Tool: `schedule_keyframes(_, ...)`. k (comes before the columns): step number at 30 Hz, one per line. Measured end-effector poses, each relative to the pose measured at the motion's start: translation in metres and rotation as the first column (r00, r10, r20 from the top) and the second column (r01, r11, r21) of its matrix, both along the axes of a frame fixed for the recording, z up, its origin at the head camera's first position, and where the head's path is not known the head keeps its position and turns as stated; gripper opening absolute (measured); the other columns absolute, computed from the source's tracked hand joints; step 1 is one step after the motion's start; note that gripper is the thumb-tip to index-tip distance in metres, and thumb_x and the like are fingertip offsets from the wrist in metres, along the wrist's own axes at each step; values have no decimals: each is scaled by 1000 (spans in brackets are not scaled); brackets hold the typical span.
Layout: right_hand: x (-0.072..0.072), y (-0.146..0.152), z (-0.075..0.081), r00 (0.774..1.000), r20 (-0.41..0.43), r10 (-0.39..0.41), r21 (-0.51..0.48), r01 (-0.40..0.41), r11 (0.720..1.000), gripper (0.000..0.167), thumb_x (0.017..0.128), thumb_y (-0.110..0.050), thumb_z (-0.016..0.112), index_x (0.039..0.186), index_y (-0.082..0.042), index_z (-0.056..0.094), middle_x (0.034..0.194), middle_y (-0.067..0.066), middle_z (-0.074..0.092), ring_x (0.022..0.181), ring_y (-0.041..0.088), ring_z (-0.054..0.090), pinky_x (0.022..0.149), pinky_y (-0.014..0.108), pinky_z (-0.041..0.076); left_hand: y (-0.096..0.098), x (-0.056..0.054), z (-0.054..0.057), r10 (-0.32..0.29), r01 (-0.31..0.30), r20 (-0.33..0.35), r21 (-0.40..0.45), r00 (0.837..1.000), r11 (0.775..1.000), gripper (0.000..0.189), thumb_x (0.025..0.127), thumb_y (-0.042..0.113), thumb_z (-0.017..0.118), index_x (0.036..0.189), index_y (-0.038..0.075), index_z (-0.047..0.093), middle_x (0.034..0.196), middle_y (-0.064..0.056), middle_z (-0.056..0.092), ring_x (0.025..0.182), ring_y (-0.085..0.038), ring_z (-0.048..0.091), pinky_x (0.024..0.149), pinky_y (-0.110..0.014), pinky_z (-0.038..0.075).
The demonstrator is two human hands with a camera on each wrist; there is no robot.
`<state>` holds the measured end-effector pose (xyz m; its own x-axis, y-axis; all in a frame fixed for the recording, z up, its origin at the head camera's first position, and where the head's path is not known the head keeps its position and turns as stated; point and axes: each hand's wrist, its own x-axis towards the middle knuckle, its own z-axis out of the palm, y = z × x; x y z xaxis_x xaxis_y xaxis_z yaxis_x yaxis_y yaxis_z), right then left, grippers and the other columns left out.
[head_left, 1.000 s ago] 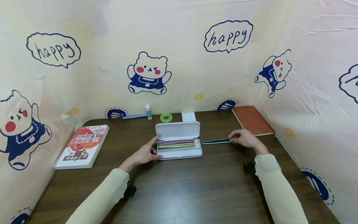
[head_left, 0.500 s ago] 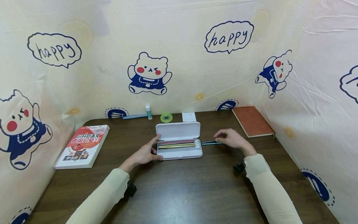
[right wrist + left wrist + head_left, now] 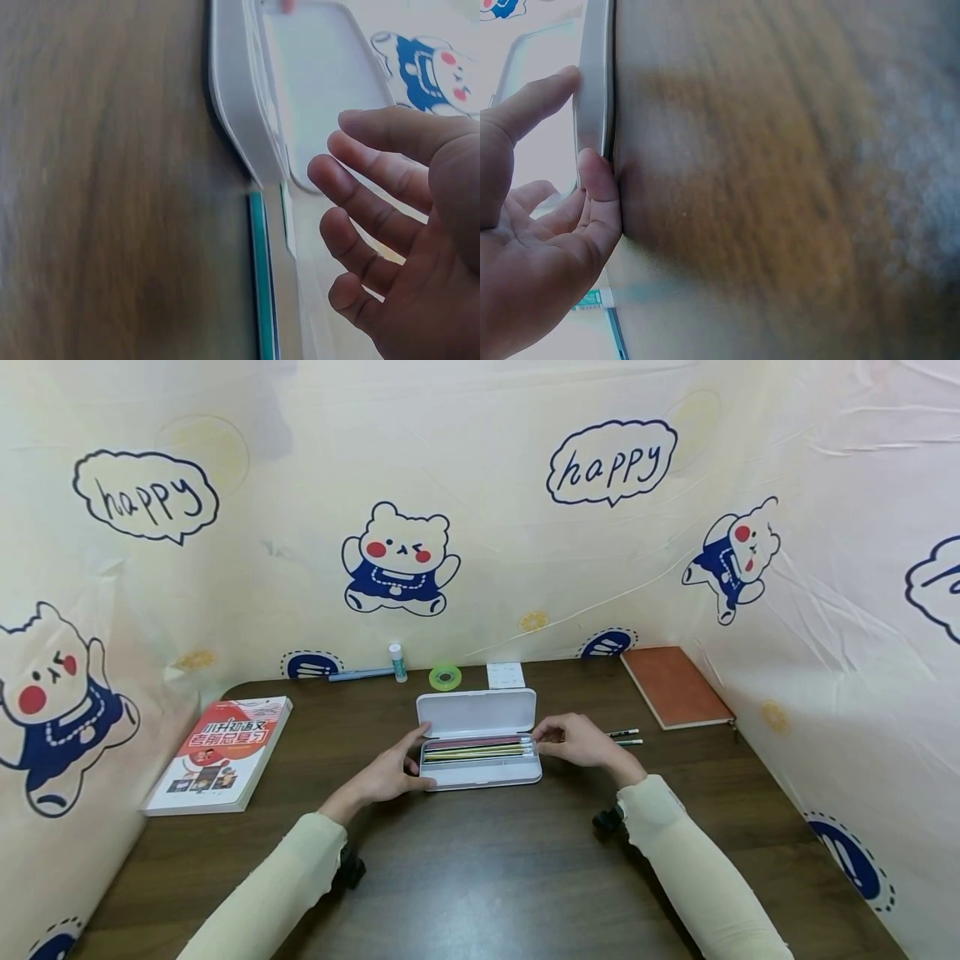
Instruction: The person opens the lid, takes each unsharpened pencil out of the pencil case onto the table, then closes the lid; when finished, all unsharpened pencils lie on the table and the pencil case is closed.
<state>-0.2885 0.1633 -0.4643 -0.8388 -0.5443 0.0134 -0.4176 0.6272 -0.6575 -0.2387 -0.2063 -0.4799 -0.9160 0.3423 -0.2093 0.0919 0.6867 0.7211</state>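
A white pencil case [image 3: 491,775] lies on the table with its lid [image 3: 477,713] raised. Several pencils [image 3: 474,750] lie side by side in its tray. My left hand [image 3: 384,773] grips the case's left end, thumb at the front corner and a finger near the hinge. At the case's right end is my right hand [image 3: 576,740], its fingertips by the ends of the pencils. In the right wrist view its fingers [image 3: 337,180] are loosely bent and pinch nothing. Two more pencils [image 3: 626,742] lie on the table, partly hidden behind this hand; one looks teal.
A thick book [image 3: 217,756] lies at the left, and a brown notebook [image 3: 677,687] at the back right. Along the back edge are a blue pen [image 3: 362,674], a glue stick [image 3: 397,663], a green tape roll [image 3: 446,677] and a white card [image 3: 506,675].
My right hand has moved left, from the two loose pencils to the case's right end. Those pencils stay on the table. My left hand keeps its place on the case.
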Motion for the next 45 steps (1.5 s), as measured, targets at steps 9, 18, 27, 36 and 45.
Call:
schedule_keyframes(9, 5, -21, -7, 996, -39, 79, 87, -75, 993, 15, 92, -17, 71, 106, -14, 75, 104, -2, 73, 88, 16, 59, 82, 32, 48, 0, -1, -1, -3, 3, -3, -1, 1000, 1000, 99, 86, 30, 79, 161, 26, 15, 150, -14, 45, 94, -18, 55, 81, -32, 44)
schedule_keyframes(18, 4, -33, -13, 994, -80, 74, 148, -62, 987, 11, 90, -13, 72, 100, -15, 75, 98, -3, 72, 87, 12, 59, 83, 34, 49, 0, 0, -1, -1, 1, -5, -9, 1000, 1000, 98, 86, 29, 80, 160, 26, 16, 150, -14, 44, 95, -18, 55, 82, -32, 44)
schedule_keyframes(27, 2, -37, -15, 994, -84, 66, 145, -53, 988, 8, 90, -13, 73, 96, -18, 76, 87, -5, 68, 83, 12, 54, 78, 30, 45, 0, 1, 0, -8, 8, -10, 3, 1000, 1000, 97, 86, 27, 79, 160, 24, 16, 150, -15, 45, 93, -18, 55, 81, -32, 44)
schedule_keyframes(36, 1, -38, -13, 996, -70, 53, 157, -42, 987, 6, 89, -15, 75, 93, -19, 77, 86, -6, 67, 82, 11, 54, 79, 30, 46, 0, 1, 0, -8, 8, -7, 2, 1000, 1000, 98, 86, 29, 80, 160, 25, 17, 149, -15, 45, 94, -18, 55, 82, -32, 44)
schedule_keyframes(45, -3, -29, -9, 996, -55, 70, 78, -66, 995, 6, 90, -12, 74, 93, -16, 76, 86, -5, 67, 79, 11, 54, 74, 28, 45, 0, 0, -1, -6, 6, -12, 5, 1000, 1000, 97, 86, 29, 80, 160, 24, 17, 148, -16, 45, 94, -18, 55, 82, -32, 44)
